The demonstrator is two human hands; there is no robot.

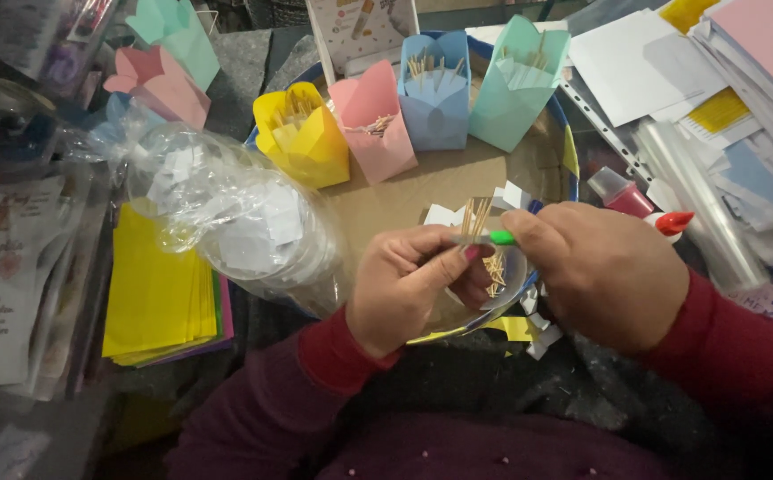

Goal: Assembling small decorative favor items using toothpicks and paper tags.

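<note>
My left hand (409,284) pinches a small bundle of wooden toothpicks (476,216) that stand upright between its fingers. My right hand (600,271) holds a thin green stick (498,237) against the bundle. Both hands hover over a round clear plastic container (515,280) with more toothpicks inside. It rests in a round cardboard tray with a blue and yellow rim (571,153). At the tray's far side stand folded paper boxes holding toothpicks: yellow (305,135), pink (373,120), blue (435,93) and mint green (515,84).
A clear plastic bag of white paper pieces (235,222) lies left of the tray. A stack of yellow coloured paper (160,293) sits at the left. A glue bottle with a red tip (635,200), plastic sleeves and paper sheets (724,98) crowd the right. More pink and mint boxes (169,62) stand at the back left.
</note>
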